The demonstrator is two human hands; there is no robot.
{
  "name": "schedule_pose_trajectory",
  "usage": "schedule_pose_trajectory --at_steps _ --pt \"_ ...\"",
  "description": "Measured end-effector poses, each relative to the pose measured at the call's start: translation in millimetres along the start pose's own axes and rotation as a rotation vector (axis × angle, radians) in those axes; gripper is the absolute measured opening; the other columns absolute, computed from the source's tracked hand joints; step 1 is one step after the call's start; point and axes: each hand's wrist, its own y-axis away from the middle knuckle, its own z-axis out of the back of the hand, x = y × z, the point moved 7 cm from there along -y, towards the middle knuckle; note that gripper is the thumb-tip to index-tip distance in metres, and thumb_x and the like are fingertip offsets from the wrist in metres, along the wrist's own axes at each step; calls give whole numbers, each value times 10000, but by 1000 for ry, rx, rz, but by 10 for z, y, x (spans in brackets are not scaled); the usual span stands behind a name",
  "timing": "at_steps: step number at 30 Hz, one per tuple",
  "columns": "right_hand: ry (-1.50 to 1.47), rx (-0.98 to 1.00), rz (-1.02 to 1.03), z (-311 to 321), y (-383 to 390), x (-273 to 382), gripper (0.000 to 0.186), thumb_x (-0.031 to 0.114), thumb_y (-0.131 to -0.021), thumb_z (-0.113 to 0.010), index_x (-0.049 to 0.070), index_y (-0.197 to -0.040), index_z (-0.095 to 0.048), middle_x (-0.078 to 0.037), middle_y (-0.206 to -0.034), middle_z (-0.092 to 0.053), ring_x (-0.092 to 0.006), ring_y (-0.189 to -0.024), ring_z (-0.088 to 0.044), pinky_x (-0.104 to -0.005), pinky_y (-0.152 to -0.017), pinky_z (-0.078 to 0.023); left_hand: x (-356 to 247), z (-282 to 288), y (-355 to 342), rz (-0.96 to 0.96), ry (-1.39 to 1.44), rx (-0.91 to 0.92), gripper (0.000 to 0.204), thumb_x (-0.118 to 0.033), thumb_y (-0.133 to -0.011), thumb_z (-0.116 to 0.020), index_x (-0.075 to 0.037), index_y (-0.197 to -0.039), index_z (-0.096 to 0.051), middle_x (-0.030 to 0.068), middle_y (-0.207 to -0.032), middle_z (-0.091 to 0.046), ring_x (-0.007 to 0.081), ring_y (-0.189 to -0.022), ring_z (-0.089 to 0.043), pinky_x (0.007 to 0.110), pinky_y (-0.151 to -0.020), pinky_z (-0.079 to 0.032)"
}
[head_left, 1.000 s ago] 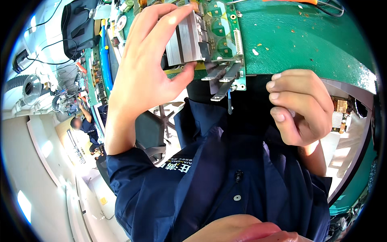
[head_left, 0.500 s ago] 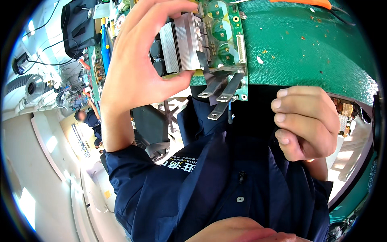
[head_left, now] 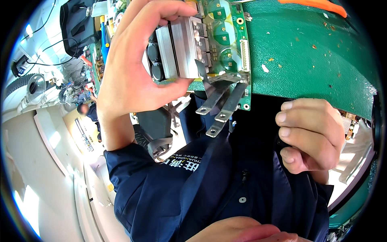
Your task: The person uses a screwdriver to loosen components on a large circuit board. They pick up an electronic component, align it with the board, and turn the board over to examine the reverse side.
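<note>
A green circuit board (head_left: 244, 34) lies at the near edge of the bench, its near end sticking out past it. Silver finned heat sinks (head_left: 183, 46) and black round capacitors (head_left: 153, 53) sit on its left part. My left hand (head_left: 129, 76) is closed around the heat sinks, fingers at the far end and thumb at the near end. Several flat metal strips with holes (head_left: 230, 104) jut toward me from the board's near end. My right hand (head_left: 312, 137) hangs apart from the board, fingers curled in. Anything inside that hand is hidden; a dark bit shows beside its fingertips.
A green mat (head_left: 306, 52) with scattered flakes covers the bench. An orange handle (head_left: 318, 5) lies at its far side. A black bag (head_left: 78, 26), cables and tools crowd the left. A black chair (head_left: 155, 125) stands below; another person (head_left: 90, 113) is far left.
The view has shifted slightly, so the mat, board and both hands appear lower. The metal strips sit a little nearer to me. My left hand keeps its hold; my right hand stays curled.
</note>
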Motion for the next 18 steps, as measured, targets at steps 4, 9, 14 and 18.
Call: schedule_pose_trajectory --at_steps 4,9,14,18 --pt "-23 -3 28 15 13 -8 291 266 -936 -676 -22 -910 -642 -186 -887 -689 -308 -749 -690 -361 -630 -603 17 18 -20 -27 56 1 763 -114 -477 -746 -17 -1222 -613 90 -1138 -551 202 -1018 -540 309 -923 -398" --pt "43 13 -10 -4 -9 2 274 229 -920 -687 -38 -960 -640 -193 -894 -684 -307 -741 -680 -370 -635 -595 -25 -53 60 -24 -9 -64 825 -111 -481 -760 -18 -1286 -603 136 -1203 -564 266 -1085 -561 356 -1000 -405" --pt "216 -106 -77 -138 -66 113 300 174 -829 -792 -35 -1004 -666 -153 -864 -682 -263 -688 -649 -324 -572 -537 -3 -29 492 -91 -86 -203 1009 -367 -644 -858 37 -1462 -427 227 -1441 -505 378 -1337 -467 468 -1113 -356" --pt "190 -125 -482 -300 189 157 373 196 -816 -829 -17 -1077 -669 -105 -809 -687 -199 -653 -622 -288 -578 -503 224 -128 1028 115 -114 -378 970 -464 -728 -858 -24 -1486 -442 219 -1489 -422 397 -1357 -428 478 -1104 -373"
